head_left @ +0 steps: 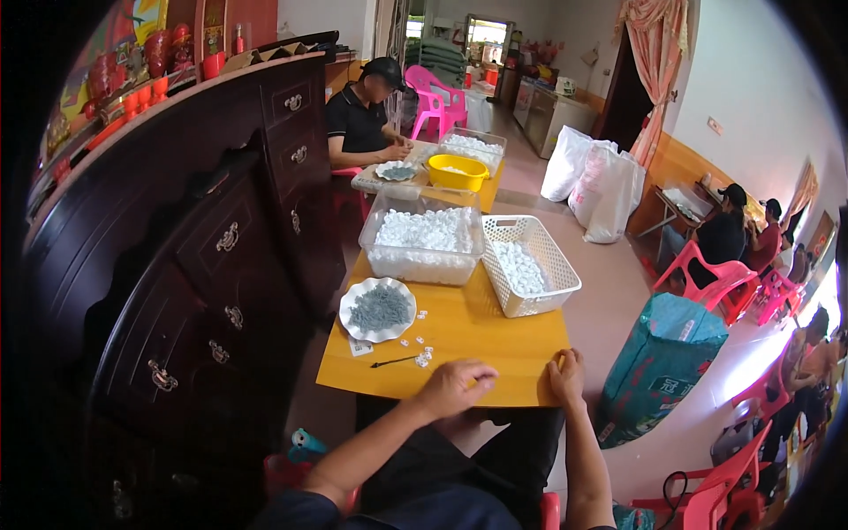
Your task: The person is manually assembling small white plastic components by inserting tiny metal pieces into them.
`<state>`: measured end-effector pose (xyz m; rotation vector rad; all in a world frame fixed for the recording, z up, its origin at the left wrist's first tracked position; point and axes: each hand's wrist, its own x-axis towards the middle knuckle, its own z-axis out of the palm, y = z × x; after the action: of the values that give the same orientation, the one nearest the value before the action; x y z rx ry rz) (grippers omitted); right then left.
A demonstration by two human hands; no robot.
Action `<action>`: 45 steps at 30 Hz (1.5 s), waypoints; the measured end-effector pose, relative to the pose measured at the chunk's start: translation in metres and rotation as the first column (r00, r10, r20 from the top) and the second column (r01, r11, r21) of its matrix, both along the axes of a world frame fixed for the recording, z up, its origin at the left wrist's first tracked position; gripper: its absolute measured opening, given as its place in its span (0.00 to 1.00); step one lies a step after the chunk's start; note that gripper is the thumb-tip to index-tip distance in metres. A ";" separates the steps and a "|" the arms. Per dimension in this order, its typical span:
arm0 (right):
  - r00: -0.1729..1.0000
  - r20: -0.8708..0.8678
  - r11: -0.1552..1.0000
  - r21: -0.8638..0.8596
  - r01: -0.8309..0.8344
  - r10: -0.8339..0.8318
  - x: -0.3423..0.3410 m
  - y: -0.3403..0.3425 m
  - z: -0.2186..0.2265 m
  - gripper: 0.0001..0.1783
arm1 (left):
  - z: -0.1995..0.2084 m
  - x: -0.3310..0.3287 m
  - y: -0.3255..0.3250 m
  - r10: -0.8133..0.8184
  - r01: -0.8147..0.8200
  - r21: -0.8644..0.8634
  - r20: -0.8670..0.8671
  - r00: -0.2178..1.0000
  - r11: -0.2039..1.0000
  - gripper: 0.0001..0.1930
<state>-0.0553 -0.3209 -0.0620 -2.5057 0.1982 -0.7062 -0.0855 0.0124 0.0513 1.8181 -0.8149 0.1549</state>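
Observation:
My left hand [456, 387] is over the near edge of the yellow-brown table [495, 344], its fingers curled; what they hold, if anything, is hidden. At the table's near right corner my right hand [566, 375] is closed, and nothing can be made out in it. Just left of my left hand lie a thin dark tool [393, 360] and several small clear-white plastic pieces [424, 357]. Beyond them a white scalloped plate [346, 323] bears a heap of small grey parts [382, 306]. A clear bin [415, 269] full of white pieces stands beside a white perforated basket [541, 306] with more.
A co-worker [364, 115] sits at the far left, near a yellow basin [458, 175]. A dark wooden cabinet [221, 230] lines the left side. To the right are a teal sack [658, 371], white sacks [596, 185], pink chairs [707, 274] and other seated people.

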 end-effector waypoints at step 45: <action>0.966 -0.218 0.971 0.159 0.177 -0.140 0.008 0.021 0.045 0.21 | -0.001 0.524 -0.021 0.112 -0.131 0.865 0.087 0.990 0.484 0.26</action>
<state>-0.0472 -0.3001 -0.0171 -2.4063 0.5196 -0.4657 0.4385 -0.0084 0.0506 2.8671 -0.8390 -0.2132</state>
